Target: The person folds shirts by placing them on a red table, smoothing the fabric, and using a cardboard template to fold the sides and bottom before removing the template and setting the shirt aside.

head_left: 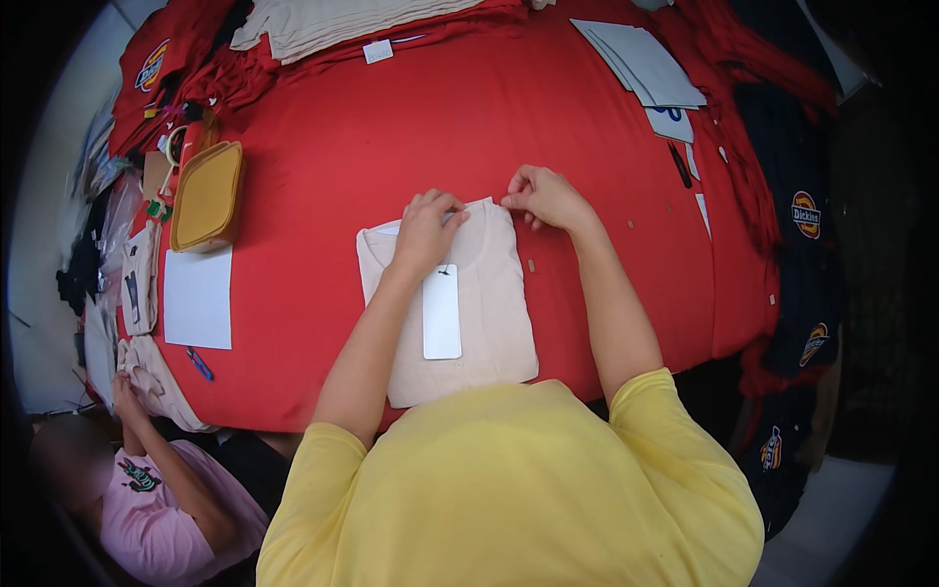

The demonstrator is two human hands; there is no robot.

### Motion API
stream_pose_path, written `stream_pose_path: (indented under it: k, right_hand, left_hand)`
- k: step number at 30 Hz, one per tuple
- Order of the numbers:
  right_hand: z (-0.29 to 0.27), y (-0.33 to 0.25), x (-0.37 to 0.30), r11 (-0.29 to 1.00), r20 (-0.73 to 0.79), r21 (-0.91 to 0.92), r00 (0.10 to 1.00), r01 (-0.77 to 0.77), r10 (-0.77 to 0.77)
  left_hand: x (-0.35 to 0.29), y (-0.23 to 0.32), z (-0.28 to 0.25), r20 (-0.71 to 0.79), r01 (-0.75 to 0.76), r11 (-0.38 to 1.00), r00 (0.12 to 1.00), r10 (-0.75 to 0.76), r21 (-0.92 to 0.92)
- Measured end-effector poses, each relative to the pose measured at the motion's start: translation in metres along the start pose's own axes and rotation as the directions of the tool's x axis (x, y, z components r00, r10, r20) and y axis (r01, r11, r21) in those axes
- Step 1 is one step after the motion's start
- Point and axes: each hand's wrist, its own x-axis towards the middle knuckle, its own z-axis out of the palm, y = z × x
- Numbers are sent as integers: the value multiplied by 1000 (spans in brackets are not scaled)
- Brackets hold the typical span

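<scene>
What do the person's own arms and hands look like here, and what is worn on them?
Both arms are bare from short bright yellow T-shirt sleeves down. The left hand and right hand wear no gloves; no watch, bracelet or ring can be made out.

A garment packing workshop: red cloth-covered table (391, 147), stacked folded shirts (333, 20), piled dark garments (802, 254), card sheets (646, 64).

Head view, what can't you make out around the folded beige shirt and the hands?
- Left hand covers the beige shirt's collar; what its fingers pinch is hidden.
- Right hand: curled fingers hide anything held.
- Shirt's near edge: hidden by the yellow sleeve.
- White tag: print unreadable.
</scene>
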Motion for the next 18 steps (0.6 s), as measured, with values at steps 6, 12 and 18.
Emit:
stream_pose_path:
  k: [6,12,18]
  right_hand:
    - [52,11,-11,981,-252,-150,955,124,-159]
    - [56,17,-4,952,-283,-225,921,206,-266]
    - [47,4,4,955,-157,-251,966,160,-203]
  left_hand:
    - [3,0,-4,38,86,985,996,-81,-146]
    - [13,12,-44,221,235,943,958,-183,-234]
    - [-23,-50,-115,90,302,942,944,-316,143]
